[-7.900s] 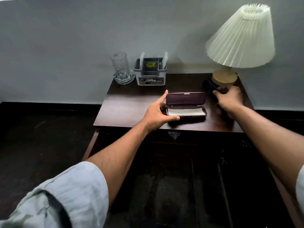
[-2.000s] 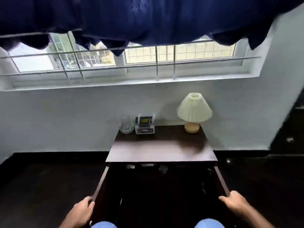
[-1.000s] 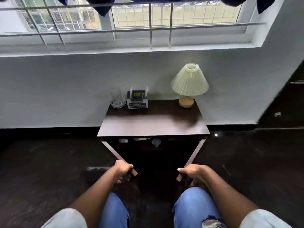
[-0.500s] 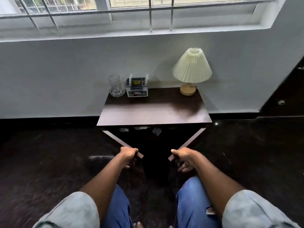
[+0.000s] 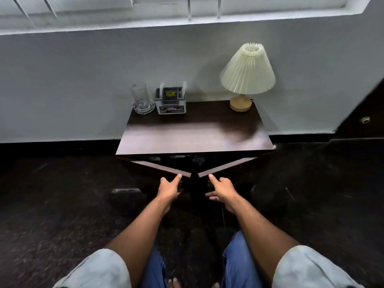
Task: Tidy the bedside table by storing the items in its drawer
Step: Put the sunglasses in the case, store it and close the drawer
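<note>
The dark wooden bedside table [image 5: 193,136] stands against the grey wall. Below its top, two door panels are swung almost together in a V: the left door [image 5: 160,167] and the right door [image 5: 226,166], with a narrow dark gap between their free edges. My left hand [image 5: 169,189] touches the left door's free edge with straight fingers. My right hand [image 5: 222,190] does the same at the right door's edge, thumb spread. A few small stored items [image 5: 197,160] show dimly just under the tabletop.
On the tabletop's back edge stand a clear glass mug [image 5: 141,100], a grey and white organiser box [image 5: 170,100] and a cream pleated lamp [image 5: 247,73]. Dark floor surrounds the table. My knees in blue jeans [image 5: 239,265] are below.
The glasses case and the dark item by the lamp have left the tabletop. Over the last second both hands have swung the doors inward, and their grip has loosened to straight fingers.
</note>
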